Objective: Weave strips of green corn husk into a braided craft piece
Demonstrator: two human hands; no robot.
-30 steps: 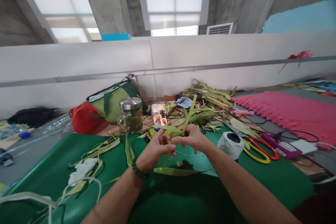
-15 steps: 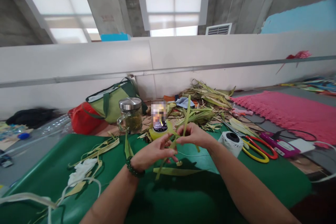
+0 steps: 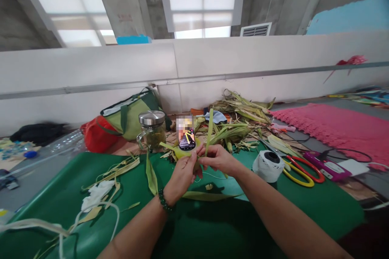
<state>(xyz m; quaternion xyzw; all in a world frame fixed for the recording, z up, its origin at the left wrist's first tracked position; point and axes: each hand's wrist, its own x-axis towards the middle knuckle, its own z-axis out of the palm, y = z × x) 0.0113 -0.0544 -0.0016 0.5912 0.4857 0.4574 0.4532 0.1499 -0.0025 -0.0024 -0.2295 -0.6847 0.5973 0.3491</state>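
Observation:
My left hand [image 3: 184,171], a green bead bracelet at its wrist, is closed with thumb and fingers pinched together. My right hand [image 3: 219,159] meets it and pinches a green corn husk strip [image 3: 210,131], whose long end stands upright. The strip's lower part runs between both hands, mostly hidden by fingers. Behind them a lit phone [image 3: 187,139] leans upright on a yellow-green rounded thing [image 3: 180,153]. Below the hands, a flat corn husk piece [image 3: 209,196] lies on the green mat [image 3: 194,234]; another husk leaf [image 3: 151,176] is left of my left hand.
A lidded glass mug [image 3: 152,135] stands left of the phone. To the right are a white thread spool [image 3: 268,166], red and yellow scissors [image 3: 304,172] and a purple power strip [image 3: 325,166]. Husks [image 3: 243,109] pile at the back. White cable [image 3: 33,225] crosses the left front.
My left hand has turned more upright and its fingers have drawn in against the right hand. The standing strip has shifted slightly left and a strip end now points out to the left.

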